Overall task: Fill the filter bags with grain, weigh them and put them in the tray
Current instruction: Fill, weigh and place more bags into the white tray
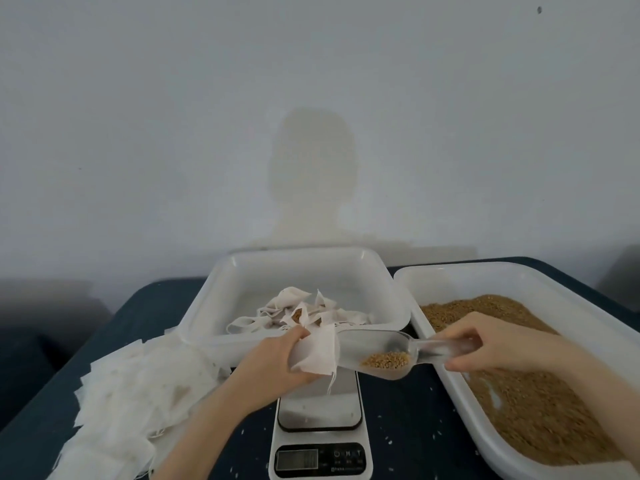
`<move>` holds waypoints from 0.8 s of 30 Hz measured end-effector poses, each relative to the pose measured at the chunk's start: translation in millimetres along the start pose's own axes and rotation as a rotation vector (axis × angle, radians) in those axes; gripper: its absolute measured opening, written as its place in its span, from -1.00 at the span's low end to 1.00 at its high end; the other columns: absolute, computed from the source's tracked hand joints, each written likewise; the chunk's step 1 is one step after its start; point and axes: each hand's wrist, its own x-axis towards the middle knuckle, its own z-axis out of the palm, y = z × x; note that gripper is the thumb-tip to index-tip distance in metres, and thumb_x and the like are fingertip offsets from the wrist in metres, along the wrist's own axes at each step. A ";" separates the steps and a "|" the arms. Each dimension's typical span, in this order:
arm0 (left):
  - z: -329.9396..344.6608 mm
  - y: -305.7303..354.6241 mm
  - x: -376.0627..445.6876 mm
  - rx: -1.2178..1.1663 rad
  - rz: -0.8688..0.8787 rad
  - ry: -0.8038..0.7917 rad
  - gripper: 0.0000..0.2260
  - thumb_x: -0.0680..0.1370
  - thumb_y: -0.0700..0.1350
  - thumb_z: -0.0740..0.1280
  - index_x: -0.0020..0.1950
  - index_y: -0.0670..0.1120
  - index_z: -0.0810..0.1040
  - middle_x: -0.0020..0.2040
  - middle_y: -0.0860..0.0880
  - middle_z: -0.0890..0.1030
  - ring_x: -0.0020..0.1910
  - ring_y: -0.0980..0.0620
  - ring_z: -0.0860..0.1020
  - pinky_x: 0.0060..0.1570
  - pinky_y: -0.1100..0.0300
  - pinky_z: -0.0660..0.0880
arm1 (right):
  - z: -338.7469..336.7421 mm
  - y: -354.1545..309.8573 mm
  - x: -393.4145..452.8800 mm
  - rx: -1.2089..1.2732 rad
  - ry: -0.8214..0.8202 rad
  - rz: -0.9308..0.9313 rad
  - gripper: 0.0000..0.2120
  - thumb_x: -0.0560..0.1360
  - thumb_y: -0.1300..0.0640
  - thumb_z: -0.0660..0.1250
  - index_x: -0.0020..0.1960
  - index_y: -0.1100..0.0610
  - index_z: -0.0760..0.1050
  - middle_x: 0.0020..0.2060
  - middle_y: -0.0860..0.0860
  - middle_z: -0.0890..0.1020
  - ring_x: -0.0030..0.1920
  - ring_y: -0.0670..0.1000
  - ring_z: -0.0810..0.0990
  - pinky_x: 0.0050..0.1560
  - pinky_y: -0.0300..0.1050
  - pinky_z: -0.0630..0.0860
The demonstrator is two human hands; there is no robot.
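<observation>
On the dark table (398, 427) we see the grain tray (571, 306) at right, the white tray (207, 306) of filled bags beyond, a heap of empty bags (138, 382) at left, then the scale (320, 434). Above it, our left hand (273, 362) grips a filter bag (317, 351), and our right hand (502, 344) pinches the clear scoop (391, 351) of grain at the bag's mouth.

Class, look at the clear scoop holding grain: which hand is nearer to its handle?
Right. The right hand grips the scoop by its handle; the left hand holds the filter bag at the scoop's mouth end.
</observation>
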 end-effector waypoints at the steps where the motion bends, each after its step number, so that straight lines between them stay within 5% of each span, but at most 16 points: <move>1: 0.1 1.5 0.1 0.027 0.005 -0.007 -0.52 0.30 0.36 0.32 0.13 0.21 0.37 -0.01 0.20 0.56 -0.05 0.23 0.52 -0.01 0.18 0.50 | 0.8 -1.2 0.7 -0.012 -0.002 0.001 -0.70 0.48 -0.02 0.38 0.16 -0.32 0.56 -0.43 -0.17 0.50 -0.44 -0.19 0.39 -0.33 -0.32 0.35; 6: 1.9 8.6 -2.3 0.053 0.040 -0.052 -0.49 0.40 0.19 0.40 0.30 0.23 0.30 0.08 0.19 0.52 0.01 0.21 0.48 0.04 0.23 0.47 | 6.3 -8.8 5.5 -0.004 -0.051 -0.010 -0.65 0.49 0.02 0.37 0.19 -0.34 0.53 -0.46 -0.15 0.49 -0.47 -0.18 0.37 -0.37 -0.30 0.33; 12: 7.4 16.0 -4.6 -0.015 0.045 -0.074 -0.40 0.35 0.23 0.41 0.33 0.26 0.27 0.14 0.22 0.50 0.09 0.20 0.46 0.13 0.13 0.47 | 8.3 -16.1 8.6 0.010 -0.077 -0.036 -0.65 0.50 0.03 0.35 0.21 -0.33 0.53 -0.45 -0.08 0.48 -0.46 -0.06 0.34 -0.39 -0.18 0.30; 18: 7.5 17.9 -9.8 0.055 0.098 -0.066 -0.36 0.41 0.22 0.40 0.43 0.25 0.21 0.29 0.36 0.25 0.25 0.31 0.21 0.32 0.28 0.16 | 6.9 -19.7 7.9 -0.006 -0.098 -0.009 -0.66 0.44 -0.04 0.35 0.17 -0.36 0.54 -0.43 -0.06 0.50 -0.45 -0.09 0.35 -0.40 -0.24 0.32; 24: 19.7 21.4 -8.8 0.183 0.097 -0.075 -0.33 0.44 0.30 0.34 0.47 0.14 0.21 0.40 0.22 0.31 0.33 0.24 0.23 0.30 0.32 0.07 | 8.2 -23.1 10.5 -0.054 -0.108 0.011 -0.68 0.42 -0.08 0.35 0.13 -0.37 0.55 -0.39 -0.02 0.50 -0.40 0.00 0.35 -0.34 -0.13 0.31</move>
